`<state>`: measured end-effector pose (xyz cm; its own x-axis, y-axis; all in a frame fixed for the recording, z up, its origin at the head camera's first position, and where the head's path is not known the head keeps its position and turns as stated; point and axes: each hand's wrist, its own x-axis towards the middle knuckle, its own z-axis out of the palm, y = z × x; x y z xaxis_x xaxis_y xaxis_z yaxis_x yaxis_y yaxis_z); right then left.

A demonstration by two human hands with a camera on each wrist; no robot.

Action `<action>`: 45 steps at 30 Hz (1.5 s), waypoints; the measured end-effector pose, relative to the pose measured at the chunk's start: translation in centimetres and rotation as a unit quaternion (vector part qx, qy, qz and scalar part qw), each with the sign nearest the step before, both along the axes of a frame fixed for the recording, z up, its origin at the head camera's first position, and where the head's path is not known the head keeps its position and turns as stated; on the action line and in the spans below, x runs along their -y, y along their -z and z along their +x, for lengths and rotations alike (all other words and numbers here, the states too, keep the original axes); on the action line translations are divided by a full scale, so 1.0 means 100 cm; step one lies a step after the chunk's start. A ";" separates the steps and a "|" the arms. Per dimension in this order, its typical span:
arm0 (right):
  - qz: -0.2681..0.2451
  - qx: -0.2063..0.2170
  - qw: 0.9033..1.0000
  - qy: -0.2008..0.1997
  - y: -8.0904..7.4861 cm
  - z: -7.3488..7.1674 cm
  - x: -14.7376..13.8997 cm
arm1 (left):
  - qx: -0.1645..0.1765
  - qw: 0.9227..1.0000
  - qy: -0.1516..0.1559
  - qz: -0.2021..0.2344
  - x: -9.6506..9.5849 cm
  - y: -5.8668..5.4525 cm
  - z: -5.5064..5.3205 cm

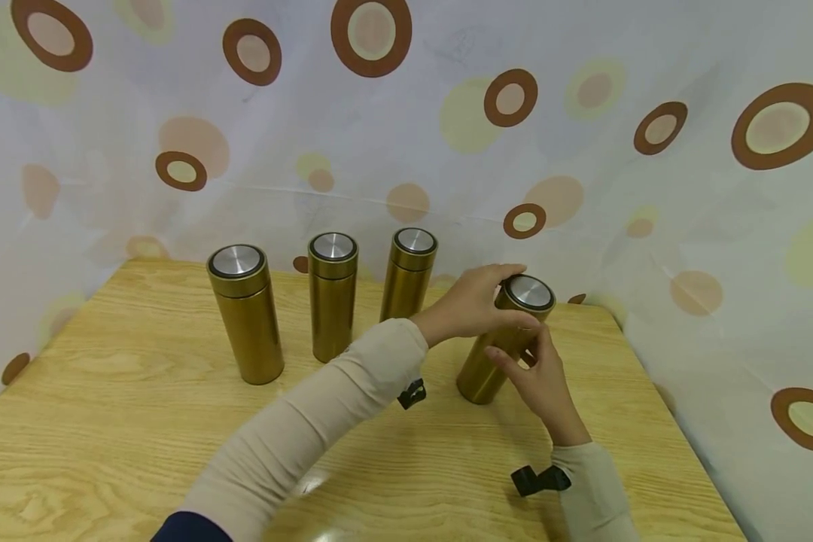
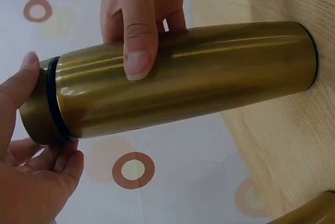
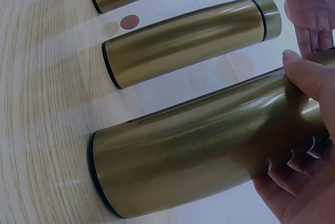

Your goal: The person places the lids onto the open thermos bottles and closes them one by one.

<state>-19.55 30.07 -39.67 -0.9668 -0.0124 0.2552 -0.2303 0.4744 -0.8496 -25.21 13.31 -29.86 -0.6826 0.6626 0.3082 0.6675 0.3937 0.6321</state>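
Observation:
A gold thermos flask (image 1: 479, 370) with a silver-topped lid stands at the right of the table. Reaching across from the left, my left hand (image 1: 470, 305) grips its lid (image 2: 37, 106), thumb on one side and curled fingers on the other. Below that, my right hand (image 1: 540, 380) holds the upper body of the flask, its thumb (image 2: 138, 56) lying along the gold wall. A dark ring (image 2: 58, 98) shows between lid and body. The base of the flask (image 3: 152, 177) is down at the wooden surface.
Three matching gold flasks stand upright in a row: one at the left (image 1: 251, 331), one in the middle (image 1: 332, 312) and one (image 1: 408, 282) partly behind my left forearm. They share the wooden table (image 1: 108, 421). A wall covering with circles (image 1: 352, 150) rises behind.

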 end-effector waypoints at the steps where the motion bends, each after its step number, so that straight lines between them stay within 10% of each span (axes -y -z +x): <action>1: -0.002 0.001 1.000 0.000 0.000 0.000 0.000 | 0.014 1.000 0.007 0.009 0.001 0.000 -0.001; 14: -0.011 -0.001 1.000 -0.004 0.000 -0.001 -0.001 | 0.055 0.995 0.081 0.019 0.008 0.002 -0.015; 23: -0.003 -0.002 1.000 -0.008 0.002 0.000 -0.001 | 0.049 0.996 0.076 0.010 0.007 0.003 -0.009; 29: 0.014 -0.018 1.000 -0.020 0.001 0.001 -0.003 | -0.074 0.994 -0.023 -0.078 -0.004 -0.006 0.014; 35: 0.011 -0.030 0.999 -0.025 -0.001 0.001 -0.003 | -0.243 0.941 -0.169 -0.162 -0.020 -0.006 0.032; 39: 0.009 -0.034 0.999 -0.017 -0.001 0.001 -0.003 | -0.291 0.919 -0.207 -0.169 -0.025 -0.002 0.032; 43: 0.008 -0.033 0.999 -0.012 -0.001 0.001 -0.002 | -0.295 0.921 -0.199 -0.155 -0.025 0.002 0.025; 45: 0.010 -0.032 0.999 -0.014 -0.001 0.001 -0.002 | -0.274 0.936 -0.176 -0.135 -0.022 0.003 0.021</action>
